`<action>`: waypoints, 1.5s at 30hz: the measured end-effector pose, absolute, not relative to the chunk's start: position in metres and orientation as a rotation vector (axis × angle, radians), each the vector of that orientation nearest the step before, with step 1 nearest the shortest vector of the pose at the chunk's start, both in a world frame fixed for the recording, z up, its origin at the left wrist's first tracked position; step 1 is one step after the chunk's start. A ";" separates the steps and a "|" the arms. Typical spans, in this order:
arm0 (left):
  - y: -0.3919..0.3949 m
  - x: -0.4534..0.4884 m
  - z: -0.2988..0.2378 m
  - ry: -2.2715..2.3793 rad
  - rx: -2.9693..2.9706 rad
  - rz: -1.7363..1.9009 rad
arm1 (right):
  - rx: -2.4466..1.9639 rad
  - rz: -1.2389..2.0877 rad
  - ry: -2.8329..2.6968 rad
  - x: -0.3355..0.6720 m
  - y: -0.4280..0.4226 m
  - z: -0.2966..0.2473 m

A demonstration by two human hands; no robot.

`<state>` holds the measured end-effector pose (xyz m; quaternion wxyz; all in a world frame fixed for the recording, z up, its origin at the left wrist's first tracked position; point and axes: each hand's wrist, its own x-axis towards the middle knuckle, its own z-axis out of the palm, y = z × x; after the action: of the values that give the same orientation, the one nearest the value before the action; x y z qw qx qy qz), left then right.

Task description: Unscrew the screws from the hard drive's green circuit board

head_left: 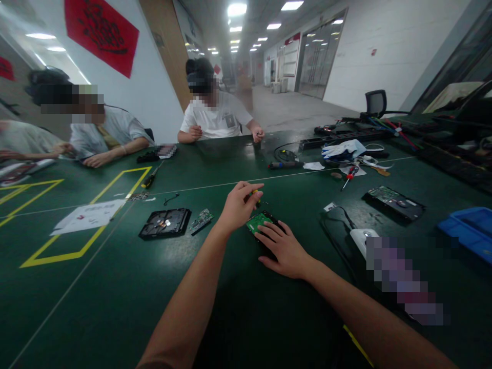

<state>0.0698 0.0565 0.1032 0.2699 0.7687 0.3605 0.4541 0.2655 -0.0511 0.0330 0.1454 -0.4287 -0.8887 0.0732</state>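
Observation:
A hard drive (253, 223) with a green circuit board facing up lies on the green table in front of me. My right hand (282, 248) rests on it, fingers spread flat over the board and its near side. Above the drive's far edge, my left hand (241, 205) grips a small screwdriver (257, 192); only part of its yellow handle shows between the fingers. Its tip is too small to make out. Left of my hands are an opened black drive casing (165, 223) and a loose circuit board (201, 220).
Another hard drive (395, 202) lies to the right, near a blue bin (469, 230) and a white corded device (363, 240). Farther back are a red screwdriver (349, 177) and white gloves (344, 149). A yellow-black screwdriver (149, 180) lies left. Several people sit across the table.

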 end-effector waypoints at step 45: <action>0.058 0.074 0.103 1.103 2.181 1.257 | -1.241 0.208 -2.569 0.265 -0.050 0.031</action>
<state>0.0738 0.0577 0.1025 0.1953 0.7782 0.3937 0.4486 0.2651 -0.0503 0.0306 0.1400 -0.4294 -0.8893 0.0720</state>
